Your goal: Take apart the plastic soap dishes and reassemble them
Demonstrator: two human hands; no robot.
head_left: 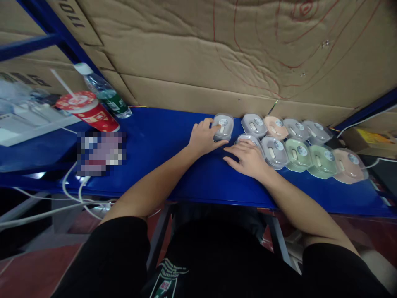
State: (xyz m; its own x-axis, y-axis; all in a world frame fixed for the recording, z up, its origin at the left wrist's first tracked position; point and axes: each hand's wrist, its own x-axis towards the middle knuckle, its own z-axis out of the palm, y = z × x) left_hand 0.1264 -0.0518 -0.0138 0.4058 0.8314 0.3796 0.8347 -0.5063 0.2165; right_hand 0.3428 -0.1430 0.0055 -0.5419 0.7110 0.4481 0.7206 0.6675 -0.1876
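Observation:
My left hand (204,137) rests with fingers apart against the left side of a grey lidded plastic container (225,127); one fingertip lies on its lid and the thumb stretches along the near side. Fingers spread, my right hand (249,159) reaches over the near edge of another pale lidded container (252,139), partly hiding it. To the right, two rows of similar containers stand side by side, among them a grey one (274,153), a green one (298,155) and a peach one (350,165). Each visible lid has a round label and a small white tab.
The blue tabletop (161,145) ends at a cardboard wall (173,54) behind. At the left stand a red cup (97,116) with a straw and a plastic bottle (110,97), near a blurred-out item (101,153). White cables (66,182) hang over the front edge.

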